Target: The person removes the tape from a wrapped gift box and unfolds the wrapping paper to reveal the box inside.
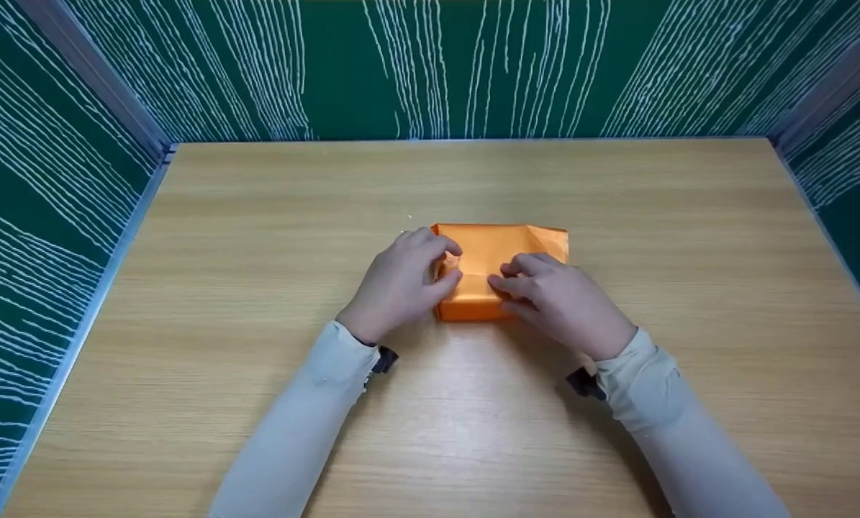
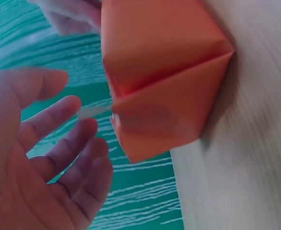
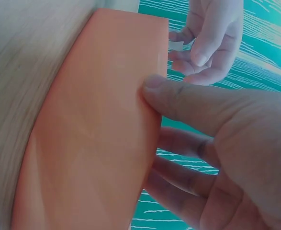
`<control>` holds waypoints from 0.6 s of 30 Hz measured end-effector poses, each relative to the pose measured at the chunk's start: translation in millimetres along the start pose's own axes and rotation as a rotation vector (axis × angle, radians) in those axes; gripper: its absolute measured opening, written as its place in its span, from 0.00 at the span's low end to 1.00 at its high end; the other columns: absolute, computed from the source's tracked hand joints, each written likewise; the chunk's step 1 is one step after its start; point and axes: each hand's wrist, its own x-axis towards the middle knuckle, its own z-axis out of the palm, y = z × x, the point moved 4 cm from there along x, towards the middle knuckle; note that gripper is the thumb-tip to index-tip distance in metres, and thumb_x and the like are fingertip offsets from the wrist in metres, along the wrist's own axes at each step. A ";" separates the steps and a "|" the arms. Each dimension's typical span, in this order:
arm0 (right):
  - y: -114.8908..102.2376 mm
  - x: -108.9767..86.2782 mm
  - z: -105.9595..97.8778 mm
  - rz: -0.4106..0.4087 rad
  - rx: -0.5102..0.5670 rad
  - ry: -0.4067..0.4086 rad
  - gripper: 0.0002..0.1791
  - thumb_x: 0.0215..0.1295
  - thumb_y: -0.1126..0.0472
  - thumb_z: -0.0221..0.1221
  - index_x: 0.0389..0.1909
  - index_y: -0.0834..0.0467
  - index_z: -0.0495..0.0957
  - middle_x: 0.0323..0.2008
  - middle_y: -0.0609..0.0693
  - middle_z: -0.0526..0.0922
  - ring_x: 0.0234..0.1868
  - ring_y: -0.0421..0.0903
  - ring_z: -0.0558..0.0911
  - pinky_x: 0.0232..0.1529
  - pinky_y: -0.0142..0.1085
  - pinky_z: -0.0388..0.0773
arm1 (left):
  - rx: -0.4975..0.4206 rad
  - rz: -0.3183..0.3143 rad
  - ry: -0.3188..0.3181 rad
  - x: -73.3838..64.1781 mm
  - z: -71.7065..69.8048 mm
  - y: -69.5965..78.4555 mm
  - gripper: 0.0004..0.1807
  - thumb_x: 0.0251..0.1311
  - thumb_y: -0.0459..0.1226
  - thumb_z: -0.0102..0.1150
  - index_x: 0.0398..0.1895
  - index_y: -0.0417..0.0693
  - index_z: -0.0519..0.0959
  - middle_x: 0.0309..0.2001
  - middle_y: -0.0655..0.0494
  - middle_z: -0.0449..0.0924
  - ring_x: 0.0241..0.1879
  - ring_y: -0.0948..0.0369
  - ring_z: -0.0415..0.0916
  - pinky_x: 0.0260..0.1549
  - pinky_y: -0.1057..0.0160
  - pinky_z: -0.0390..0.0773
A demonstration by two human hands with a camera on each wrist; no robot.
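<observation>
An orange paper-wrapped box (image 1: 483,241) lies on the table, its end flaps folded to a point in the left wrist view. My left hand (image 1: 404,277) hovers at its left end, fingers loosely curved and thumb apart from them. A small translucent strip, apparently clear tape (image 2: 93,112), reaches from a fingertip towards the folded end. A shiny bit shows on that fold. My right hand (image 1: 563,298) holds the box's near edge. Its thumb (image 3: 155,81) presses the near side while the other fingers lie over the top, partly hidden by the box.
The wooden table (image 1: 257,216) extends around the box. Green panels with white streaks (image 1: 458,72) rise behind the table and along both sides. Tiny white specks lie just beyond the box. A dark wrist camera (image 1: 586,383) sits under the right cuff, another (image 1: 385,360) under the left.
</observation>
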 end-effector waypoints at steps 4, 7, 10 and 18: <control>-0.1 0.4 -0.3 -0.014 -0.006 0.004 0.24 0.60 0.58 0.74 0.59 0.52 0.85 0.50 0.55 0.84 0.46 0.52 0.82 0.49 0.45 0.85 | 0.056 0.022 -0.038 1.4 0.0 6.8 0.23 0.67 0.49 0.65 0.63 0.54 0.79 0.55 0.56 0.77 0.54 0.58 0.69 0.58 0.59 0.76; -0.2 0.6 0.8 -0.018 -0.006 -0.003 0.24 0.60 0.58 0.74 0.59 0.51 0.85 0.50 0.55 0.85 0.46 0.52 0.82 0.49 0.45 0.85 | 0.094 0.001 -0.051 4.7 -2.3 8.4 0.21 0.70 0.48 0.62 0.64 0.54 0.79 0.56 0.56 0.77 0.55 0.58 0.69 0.59 0.60 0.75; -1.2 1.2 1.1 -0.010 -0.003 -0.016 0.24 0.60 0.59 0.74 0.59 0.51 0.85 0.51 0.56 0.85 0.47 0.53 0.84 0.51 0.46 0.85 | 0.103 -0.042 -0.058 9.1 -5.7 9.7 0.18 0.73 0.45 0.59 0.62 0.55 0.81 0.57 0.57 0.78 0.55 0.58 0.71 0.60 0.60 0.75; -3.8 3.5 0.9 0.013 0.035 0.002 0.10 0.60 0.63 0.74 0.42 0.58 0.88 0.47 0.56 0.86 0.44 0.52 0.86 0.49 0.46 0.85 | 0.108 -0.126 -0.082 25.6 -11.0 12.3 0.15 0.73 0.43 0.61 0.59 0.54 0.82 0.51 0.57 0.81 0.45 0.59 0.74 0.54 0.63 0.78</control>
